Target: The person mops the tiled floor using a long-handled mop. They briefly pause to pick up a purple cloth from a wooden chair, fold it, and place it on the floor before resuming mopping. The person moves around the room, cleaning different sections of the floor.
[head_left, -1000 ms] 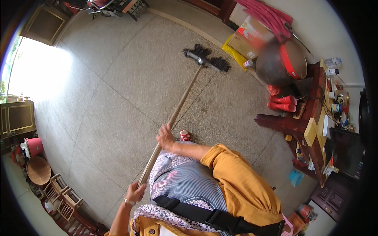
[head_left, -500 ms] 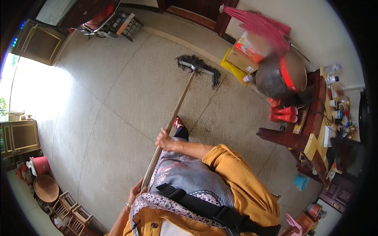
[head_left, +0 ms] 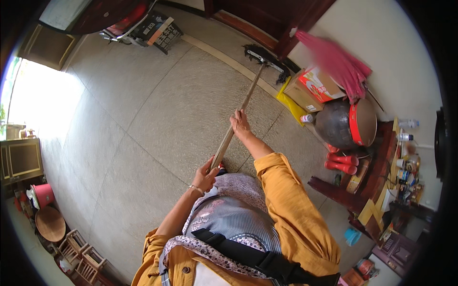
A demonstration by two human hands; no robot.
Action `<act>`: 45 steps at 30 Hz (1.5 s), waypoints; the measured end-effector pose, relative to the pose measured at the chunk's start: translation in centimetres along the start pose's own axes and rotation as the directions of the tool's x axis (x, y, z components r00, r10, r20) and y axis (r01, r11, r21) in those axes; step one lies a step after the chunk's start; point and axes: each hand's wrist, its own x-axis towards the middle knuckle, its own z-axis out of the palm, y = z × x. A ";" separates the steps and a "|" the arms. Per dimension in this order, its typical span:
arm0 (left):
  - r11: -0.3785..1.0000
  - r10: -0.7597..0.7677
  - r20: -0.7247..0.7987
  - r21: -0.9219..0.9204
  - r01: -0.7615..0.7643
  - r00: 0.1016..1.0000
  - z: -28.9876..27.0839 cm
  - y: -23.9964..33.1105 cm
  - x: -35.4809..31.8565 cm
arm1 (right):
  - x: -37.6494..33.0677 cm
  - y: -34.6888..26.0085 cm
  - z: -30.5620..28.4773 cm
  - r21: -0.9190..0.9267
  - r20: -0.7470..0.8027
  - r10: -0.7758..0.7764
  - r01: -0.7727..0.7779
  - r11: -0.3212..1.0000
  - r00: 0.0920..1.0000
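A mop [head_left: 246, 97] with a long wooden handle reaches away from me across the speckled floor. Its dark, stringy head on a pale metal bar [head_left: 267, 61] rests on the floor near the doorway, beside the yellow bag. My right hand [head_left: 240, 123] is closed around the middle of the handle, arm stretched forward. My left hand [head_left: 205, 178] grips the handle's near end, close to my apron. The tip of a red shoe [head_left: 221, 166] shows beneath the handle.
Right of the mop head stand a cardboard box [head_left: 305, 93], a yellow bag [head_left: 290, 102] and a big dark jar [head_left: 334, 125]. Red boots [head_left: 341, 163] sit by a cluttered wooden bench [head_left: 367, 190]. A motorbike [head_left: 138, 31] is at the far left; small wooden chairs [head_left: 90, 263] line the near left.
The mop head has slid away and to the right, from open floor to beside the doorway. Both hands have pushed forward with the handle, and my left arm now reaches out from my body.
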 end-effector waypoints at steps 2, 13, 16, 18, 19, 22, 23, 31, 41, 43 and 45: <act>0.998 0.003 -0.070 0.062 0.002 0.998 -2.3 -1.7 -0.8 | -0.8 -2.8 -0.8 0.249 -0.058 0.066 -0.049 0.967 0.996; 0.967 -0.022 -0.350 -0.247 -0.069 0.937 -4.9 -12.1 -18.4 | -8.2 -16.5 -1.0 0.489 0.218 -0.710 0.555 0.673 0.669; 0.581 -0.415 -0.214 -0.811 0.076 0.884 0.2 -0.7 -15.1 | -5.4 -12.2 -1.6 0.596 0.157 -0.772 0.564 0.571 0.616; 0.529 -0.387 -0.195 -0.847 0.044 0.901 2.4 0.4 -11.4 | -2.7 -8.4 -2.2 0.527 0.188 -0.803 0.632 0.568 0.566; 0.582 -0.359 -0.240 -0.813 0.015 0.902 3.8 1.3 -9.6 | -1.2 -6.7 -1.6 0.511 0.194 -0.806 0.644 0.569 0.559; 0.923 -0.129 -0.498 -0.376 -0.080 0.858 7.5 2.1 -2.3 | 5.7 -1.3 -0.1 0.297 0.155 -0.851 0.798 0.525 0.502; 0.928 -0.106 -0.546 -0.355 -0.115 0.831 8.2 1.3 0.5 | 8.6 0.5 0.3 0.300 0.074 -0.865 0.816 0.495 0.497; 0.813 -0.032 -0.572 -0.492 -0.312 0.819 8.6 17.6 22.6 | 35.0 11.1 2.0 0.086 0.036 -0.904 0.900 0.428 0.427; 0.808 -0.128 -0.368 -0.577 -0.118 0.921 9.3 19.6 24.9 | 35.1 10.5 -3.2 -0.148 0.366 -0.589 0.670 0.728 0.720; 0.853 -0.103 -0.399 -0.507 -0.126 0.911 11.6 16.6 22.5 | 30.7 10.2 -3.7 -0.220 0.361 -0.639 0.728 0.650 0.679; 0.882 -0.107 -0.419 -0.458 -0.108 0.902 14.1 13.1 19.0 | 24.6 10.0 -2.6 -0.308 0.432 -0.655 0.784 0.539 0.620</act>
